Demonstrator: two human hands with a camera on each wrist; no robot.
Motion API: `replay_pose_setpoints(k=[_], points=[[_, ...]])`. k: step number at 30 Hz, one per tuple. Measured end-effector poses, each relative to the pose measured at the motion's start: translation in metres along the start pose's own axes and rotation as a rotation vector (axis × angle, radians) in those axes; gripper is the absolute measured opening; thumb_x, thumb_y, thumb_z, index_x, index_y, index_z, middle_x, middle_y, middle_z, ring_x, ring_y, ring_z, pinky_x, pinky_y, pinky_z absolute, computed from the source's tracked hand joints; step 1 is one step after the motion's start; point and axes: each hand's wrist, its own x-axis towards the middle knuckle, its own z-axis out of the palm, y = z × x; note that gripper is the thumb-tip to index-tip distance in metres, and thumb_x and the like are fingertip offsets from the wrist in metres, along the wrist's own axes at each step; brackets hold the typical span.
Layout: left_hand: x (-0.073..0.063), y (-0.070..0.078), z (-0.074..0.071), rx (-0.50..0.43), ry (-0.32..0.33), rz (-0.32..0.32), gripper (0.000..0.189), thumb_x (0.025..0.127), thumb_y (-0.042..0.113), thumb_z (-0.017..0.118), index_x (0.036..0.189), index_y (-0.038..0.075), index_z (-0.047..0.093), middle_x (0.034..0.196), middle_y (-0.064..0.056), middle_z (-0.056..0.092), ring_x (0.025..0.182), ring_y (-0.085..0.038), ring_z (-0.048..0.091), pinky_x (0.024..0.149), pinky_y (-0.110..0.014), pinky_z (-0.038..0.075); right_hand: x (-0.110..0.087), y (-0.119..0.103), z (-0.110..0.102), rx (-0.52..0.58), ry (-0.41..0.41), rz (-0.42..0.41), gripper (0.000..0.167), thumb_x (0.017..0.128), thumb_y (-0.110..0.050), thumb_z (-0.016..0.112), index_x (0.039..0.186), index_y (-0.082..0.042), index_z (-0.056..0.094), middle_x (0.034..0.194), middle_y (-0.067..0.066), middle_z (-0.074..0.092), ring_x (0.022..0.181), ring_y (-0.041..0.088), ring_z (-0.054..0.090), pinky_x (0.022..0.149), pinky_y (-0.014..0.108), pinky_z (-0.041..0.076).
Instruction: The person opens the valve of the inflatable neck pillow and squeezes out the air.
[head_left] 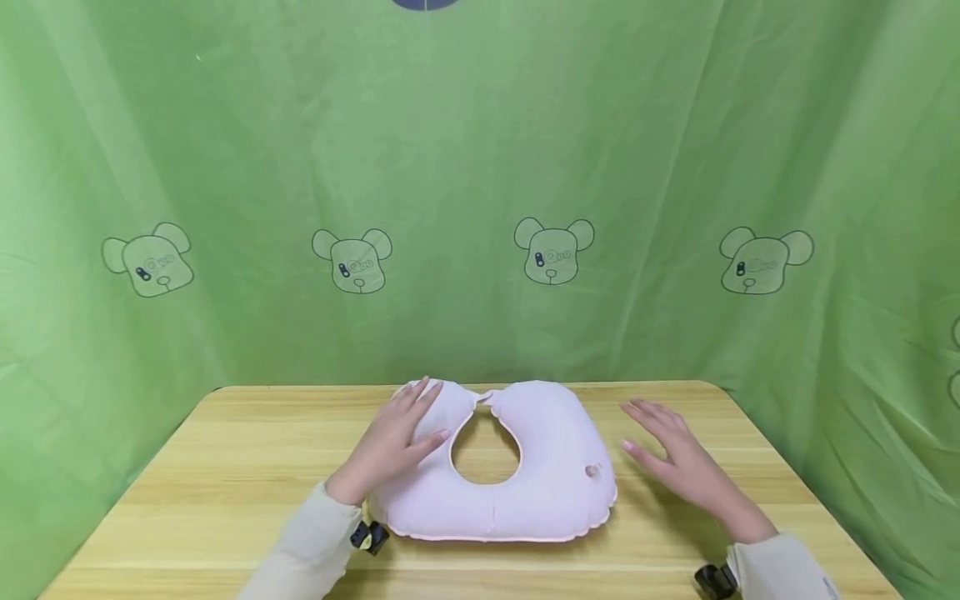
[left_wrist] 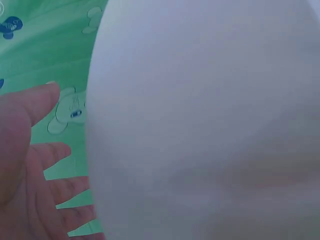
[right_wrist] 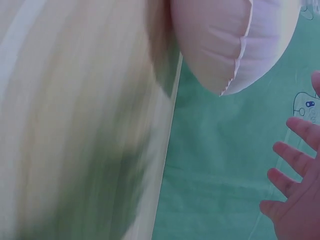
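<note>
A pale pink inflated neck pillow (head_left: 551, 500) lies on the wooden table, its round hole in the middle and the gap between its two ends facing the far side. A small round valve (head_left: 592, 472) shows on its right part. Over the pillow's left part is my left hand (head_left: 397, 437), fingers spread; whether it touches the fabric I cannot tell. To the right of the pillow, apart from it, my right hand (head_left: 678, 462) hovers with fingers extended and holds nothing. The pillow (left_wrist: 200, 100) fills most of the left wrist view.
The light wooden table (head_left: 187, 475) has rounded far corners. Green curtains (head_left: 450, 150) printed with bear heads hang behind it and on both sides. A dark wrist device (head_left: 716, 581) sits at the right cuff, another device (head_left: 369, 537) at the left.
</note>
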Motion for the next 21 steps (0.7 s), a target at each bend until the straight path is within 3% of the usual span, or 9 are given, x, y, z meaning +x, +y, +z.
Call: replay_pose_setpoints(k=[10,17,21], points=[[0.006,0.022,0.014,-0.053,-0.054,0.091,0.065,0.091,0.037,0.058,0.145,0.008,0.036,0.15,-0.019,0.031,0.135,-0.043,0.029,0.108,-0.056,0.027,0.001,-0.005,0.007,0.094,0.012,-0.055,0.05,0.09,-0.013,0.061,0.137,-0.003,0.046,0.141,0.023,0.042,0.127,0.045,0.035,0.096,0.071,0.027],[0.008,0.034,0.026,-0.087,-0.094,0.122,0.065,0.093,0.041,0.055,0.148,0.016,0.032,0.151,-0.014,0.03,0.137,-0.04,0.028,0.109,-0.056,0.025,-0.004,-0.012,0.008,0.175,-0.038,0.002,0.046,0.094,-0.014,0.056,0.139,-0.011,0.045,0.141,0.016,0.045,0.13,0.013,0.035,0.099,0.067,0.029],[0.009,0.04,0.031,-0.088,-0.108,0.139,0.066,0.093,0.043,0.054,0.147,0.014,0.032,0.153,-0.01,0.028,0.137,-0.038,0.028,0.11,-0.054,0.024,-0.005,-0.012,0.01,0.252,-0.057,0.016,0.044,0.096,-0.013,0.054,0.139,-0.012,0.046,0.14,0.014,0.046,0.126,-0.004,0.035,0.106,0.03,0.034]])
